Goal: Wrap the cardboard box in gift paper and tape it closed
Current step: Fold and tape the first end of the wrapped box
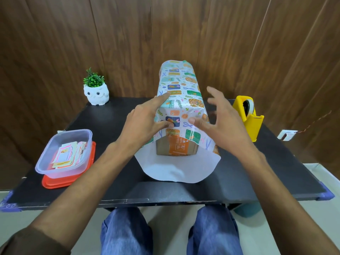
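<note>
A cardboard box [176, 148] stands at the middle of the black table, covered over its top and sides by patterned gift paper [181, 85]. The paper's white inner side [165, 170] spreads out on the table in front, and the box's near end shows under it. My left hand [145, 120] presses on the paper at the box's left top edge, forefinger stretched along it and thumb on the top. My right hand [219, 118] hovers over the right side with fingers spread, thumb tip touching the paper, where a glossy strip that looks like tape [192, 134] lies.
A yellow tape dispenser [248, 116] stands right of the box. A clear plastic container [64, 153] with paper slips sits on an orange lid [55, 183] at the left. A white owl pot [96, 93] with a green plant is at the back left. My knees [127, 230] are below the table's near edge.
</note>
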